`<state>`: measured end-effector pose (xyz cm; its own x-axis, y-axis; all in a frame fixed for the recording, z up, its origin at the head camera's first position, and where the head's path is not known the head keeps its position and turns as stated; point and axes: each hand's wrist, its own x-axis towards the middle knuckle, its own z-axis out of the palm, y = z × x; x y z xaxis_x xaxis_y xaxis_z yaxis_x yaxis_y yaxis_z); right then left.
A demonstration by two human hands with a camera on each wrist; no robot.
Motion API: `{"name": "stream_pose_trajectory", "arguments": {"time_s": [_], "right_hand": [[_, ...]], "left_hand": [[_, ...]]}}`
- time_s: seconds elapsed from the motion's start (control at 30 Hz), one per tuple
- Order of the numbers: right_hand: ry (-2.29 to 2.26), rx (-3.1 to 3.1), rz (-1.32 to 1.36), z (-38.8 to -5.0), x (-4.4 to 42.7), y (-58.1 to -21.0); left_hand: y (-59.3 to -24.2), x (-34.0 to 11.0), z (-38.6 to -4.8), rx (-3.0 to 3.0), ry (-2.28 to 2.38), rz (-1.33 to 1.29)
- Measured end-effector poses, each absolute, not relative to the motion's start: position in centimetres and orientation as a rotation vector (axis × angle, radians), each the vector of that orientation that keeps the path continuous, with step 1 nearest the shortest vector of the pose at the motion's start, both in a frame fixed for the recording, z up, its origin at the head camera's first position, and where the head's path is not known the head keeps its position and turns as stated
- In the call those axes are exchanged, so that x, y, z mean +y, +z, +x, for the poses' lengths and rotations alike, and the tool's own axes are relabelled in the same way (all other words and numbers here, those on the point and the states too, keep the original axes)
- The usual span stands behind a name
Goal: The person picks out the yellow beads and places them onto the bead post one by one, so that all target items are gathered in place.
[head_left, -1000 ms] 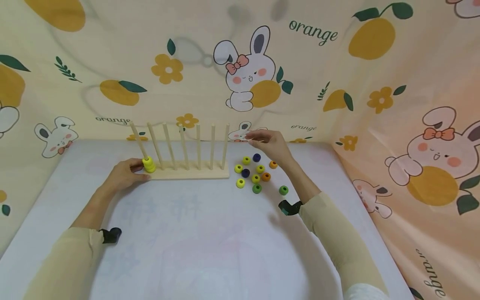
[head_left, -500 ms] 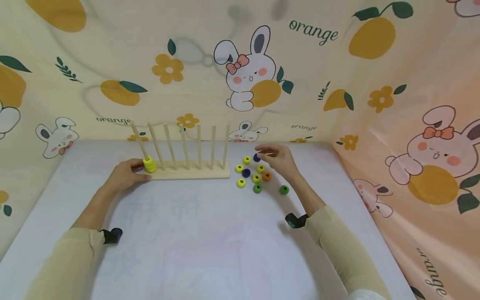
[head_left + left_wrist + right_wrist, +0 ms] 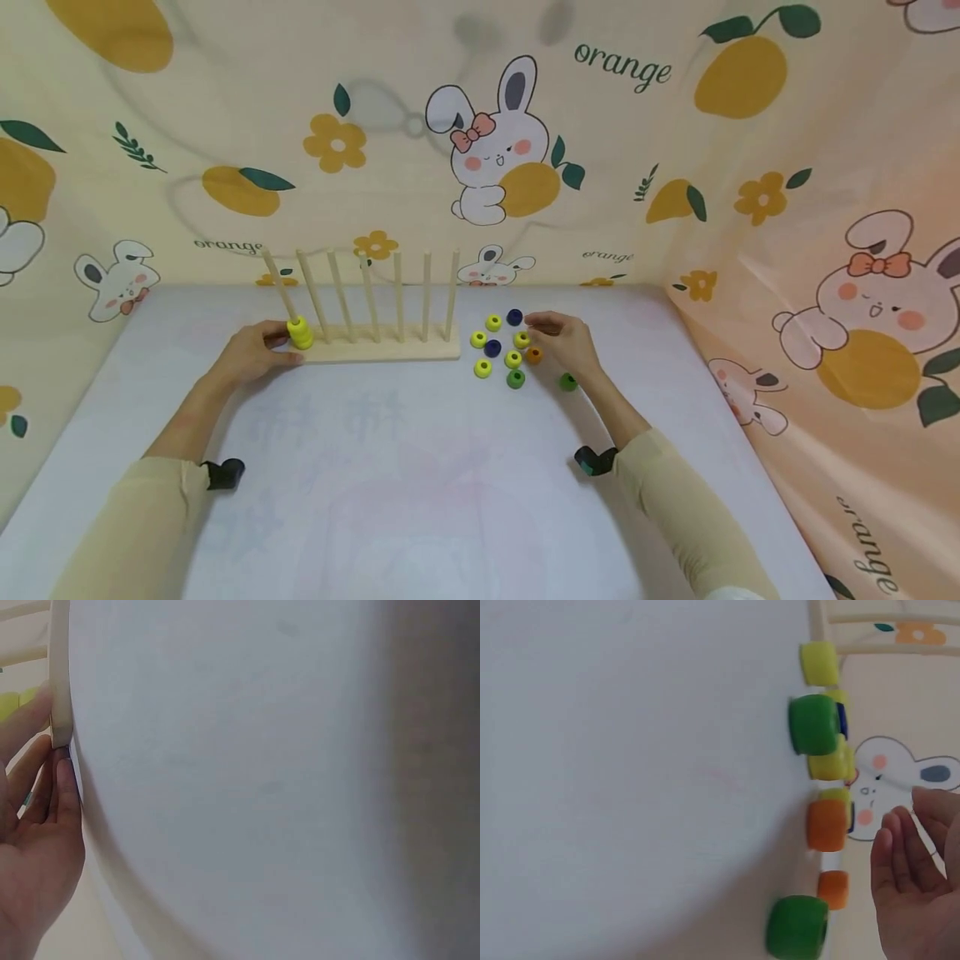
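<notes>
A wooden peg rack [image 3: 382,350] with a row of upright pegs stands at the back of the table. Yellow beads [image 3: 301,335] are stacked on its leftmost peg. My left hand [image 3: 250,353] grips the rack's left end, thumb at the front and fingers behind; the left wrist view shows the fingers [image 3: 66,787] against the base end. Right of the rack, my right hand [image 3: 566,343] hovers beside loose beads, fingers loosely bent and nothing between them. Nearest to it are a navy bead [image 3: 513,317], a yellow bead [image 3: 521,340] and an orange bead [image 3: 535,356].
Several more loose beads lie around, including a green bead [image 3: 516,379] and another green bead [image 3: 568,382] under my right wrist. A second orange bead [image 3: 832,889] shows in the right wrist view. A printed cloth [image 3: 405,192] hangs behind the white table [image 3: 390,483].
My right hand has come down and slightly rightward from above the beads to beside them, covering one orange bead in the head view. The left hand and rack have stayed put.
</notes>
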<state>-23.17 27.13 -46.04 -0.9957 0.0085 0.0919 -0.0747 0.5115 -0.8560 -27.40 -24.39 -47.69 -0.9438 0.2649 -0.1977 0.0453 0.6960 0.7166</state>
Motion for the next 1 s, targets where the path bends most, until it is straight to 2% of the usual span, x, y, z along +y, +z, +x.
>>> {"name": "stream_pose_trajectory", "arguments": {"time_s": [0.4,1.0], "right_hand": [[1.441,-2.712,-0.087,-22.8,26.5,-47.3],[1.281,-2.907,-0.059,-23.6,25.6,-48.1]], "left_hand": [[-48.2,-24.7,-27.7,2.599,1.164,0.259],[-48.3,-24.6,-27.5,2.607,1.175,0.271]]}}
